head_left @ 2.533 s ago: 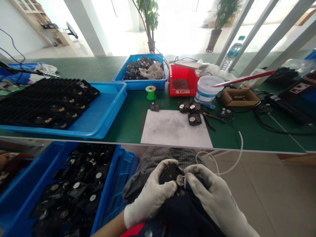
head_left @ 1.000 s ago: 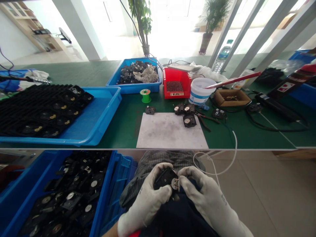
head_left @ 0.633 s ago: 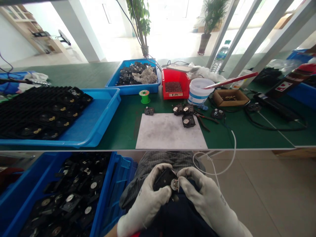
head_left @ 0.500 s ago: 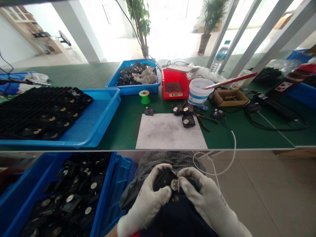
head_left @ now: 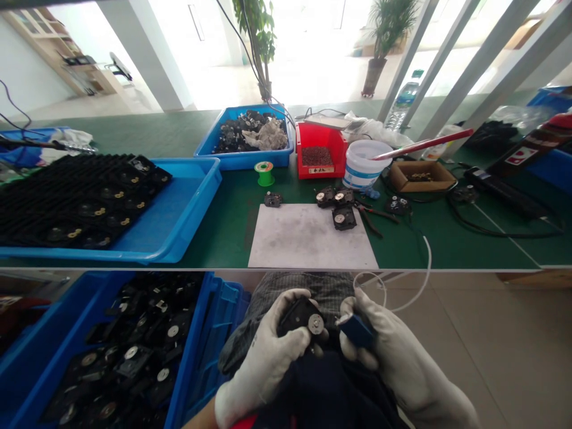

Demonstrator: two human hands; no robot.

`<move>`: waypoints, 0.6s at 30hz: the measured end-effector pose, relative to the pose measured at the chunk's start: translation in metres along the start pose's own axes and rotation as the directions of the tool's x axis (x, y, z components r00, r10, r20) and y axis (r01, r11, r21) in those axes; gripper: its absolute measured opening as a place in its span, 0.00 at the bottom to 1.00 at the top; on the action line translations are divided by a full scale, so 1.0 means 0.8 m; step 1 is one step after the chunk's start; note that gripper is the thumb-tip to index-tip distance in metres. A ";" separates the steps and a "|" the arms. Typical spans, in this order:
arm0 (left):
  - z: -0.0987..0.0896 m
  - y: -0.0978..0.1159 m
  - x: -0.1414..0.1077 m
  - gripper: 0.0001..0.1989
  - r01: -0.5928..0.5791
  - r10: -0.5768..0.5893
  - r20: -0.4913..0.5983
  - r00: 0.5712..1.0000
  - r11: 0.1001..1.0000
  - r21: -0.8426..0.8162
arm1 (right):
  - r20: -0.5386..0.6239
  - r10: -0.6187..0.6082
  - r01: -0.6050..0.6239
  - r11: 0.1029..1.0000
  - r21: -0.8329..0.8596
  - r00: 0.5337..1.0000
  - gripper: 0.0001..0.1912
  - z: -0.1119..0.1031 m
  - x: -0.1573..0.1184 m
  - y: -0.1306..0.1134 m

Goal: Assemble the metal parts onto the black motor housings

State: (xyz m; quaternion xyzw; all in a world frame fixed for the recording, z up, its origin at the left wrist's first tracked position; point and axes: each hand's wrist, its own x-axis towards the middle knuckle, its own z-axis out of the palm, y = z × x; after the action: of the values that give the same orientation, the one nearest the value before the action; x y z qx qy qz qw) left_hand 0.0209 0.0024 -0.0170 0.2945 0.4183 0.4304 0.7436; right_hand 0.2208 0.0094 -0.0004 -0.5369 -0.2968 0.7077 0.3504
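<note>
My left hand (head_left: 263, 351), in a white glove, grips a black plastic mechanism unit (head_left: 297, 317) above my lap. A round silver disc (head_left: 316, 323) shows on the unit's face. My right hand (head_left: 393, 357), also gloved, is apart from the unit, a little to its right. Between its fingers and thumb is a small blue block (head_left: 356, 330), whose exact kind I cannot tell.
A blue crate (head_left: 210, 333) of black units stands left of my lap. On the green bench are a white mat (head_left: 308, 238), a blue tray (head_left: 192, 196), several black units, pliers (head_left: 369, 213), a red bin (head_left: 319, 156) and a white tub (head_left: 361, 164). A white cable (head_left: 424, 280) hangs right.
My right hand has moved off the silver disc to the right and now holds the blue block. The black unit stays in my left hand.
</note>
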 end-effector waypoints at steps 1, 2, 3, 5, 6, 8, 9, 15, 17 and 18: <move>0.001 0.001 0.000 0.29 0.004 -0.004 0.004 1.000 1.000 -0.003 | -0.020 -0.054 0.053 0.998 -0.037 0.998 0.29 0.000 0.000 0.002; 0.002 0.002 0.000 0.29 0.008 -0.008 0.009 1.000 1.000 -0.002 | -0.052 -0.129 0.124 0.987 -0.102 0.990 0.27 0.000 0.000 0.004; 0.003 0.003 -0.001 0.29 0.010 -0.010 0.014 1.000 1.000 0.002 | -0.088 -0.226 0.206 0.959 -0.193 0.970 0.25 0.001 -0.001 0.005; 0.004 0.004 -0.001 0.28 0.008 -0.008 0.017 1.000 1.000 0.026 | -0.108 -0.450 0.367 0.826 -0.428 0.887 0.21 0.005 -0.003 0.006; 0.005 0.005 -0.002 0.28 0.006 -0.007 0.018 1.000 0.999 0.047 | -0.074 -0.560 0.437 0.717 -0.543 0.825 0.19 0.007 -0.005 0.005; 0.006 0.008 -0.003 0.28 0.012 -0.013 0.016 1.000 0.996 0.092 | 0.029 -0.737 0.533 0.460 -0.710 0.675 0.15 0.009 -0.006 0.002; 0.007 0.009 -0.003 0.27 0.019 -0.020 0.014 1.000 0.994 0.110 | 0.080 -0.801 0.560 0.340 -0.755 0.594 0.14 0.009 -0.006 0.000; 0.007 0.011 -0.003 0.27 0.032 -0.037 0.032 0.999 0.990 0.138 | 0.257 -0.877 0.588 0.034 -0.808 0.405 0.10 0.005 -0.001 -0.011; 0.006 0.010 -0.003 0.27 0.024 -0.031 0.047 0.998 0.990 0.138 | 0.283 -0.872 0.599 0.014 -0.801 0.399 0.11 0.005 -0.001 -0.013; 0.006 0.010 -0.003 0.27 0.018 -0.026 0.052 0.998 0.990 0.143 | 0.292 -0.872 0.605 0.007 -0.797 0.394 0.11 0.006 -0.001 -0.014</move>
State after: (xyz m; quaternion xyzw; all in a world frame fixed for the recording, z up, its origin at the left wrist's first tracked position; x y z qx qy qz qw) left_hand 0.0213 0.0035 -0.0073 0.3539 0.4310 0.3831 0.7363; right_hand 0.2185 0.0154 0.0100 -0.4796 -0.7686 0.0904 0.4137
